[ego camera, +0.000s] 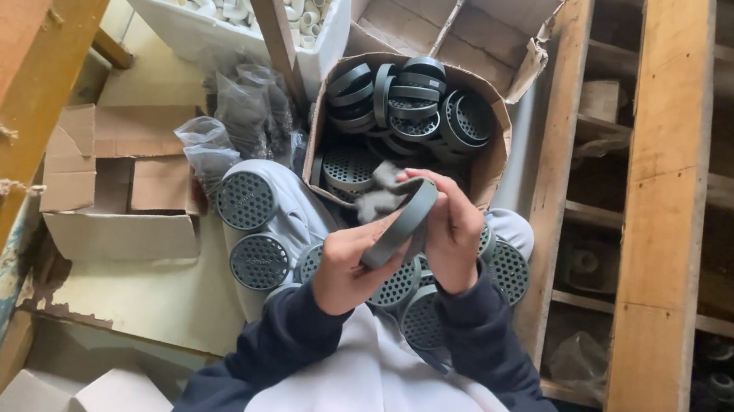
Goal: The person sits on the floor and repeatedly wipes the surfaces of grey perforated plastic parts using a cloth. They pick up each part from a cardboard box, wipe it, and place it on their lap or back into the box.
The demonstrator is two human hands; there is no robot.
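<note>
1. Dark blue sleeves, two, come up from the bottom edge over a pale garment; both hands meet just in front of the brown carton (480,168).
2. Left hand (351,268): fingers clenched on the lower end of one grey ring-shaped strainer (401,223), held on edge and tilted.
3. Right hand (451,228): fingers closed on the same strainer's upper part, with a grey cloth (381,200) bunched against it on the carton side.
4. Brown carton, flaps open: grey perforated strainers stacked on edge, about six rims countable, more beneath, exact number unclear.
5. On the lap, below the carton: grey perforated strainers (247,200) lying face up, at least six showing, some hidden by the hands.
6. Left of the carton: clear plastic bags (240,115) in a heap, count unclear; further left one empty open cardboard box (127,199).
7. Above-left of the carton: one white bin (222,32) of small white pipe fittings, too many to count.
8. Right of the carton: wooden shelving (661,219).
</note>
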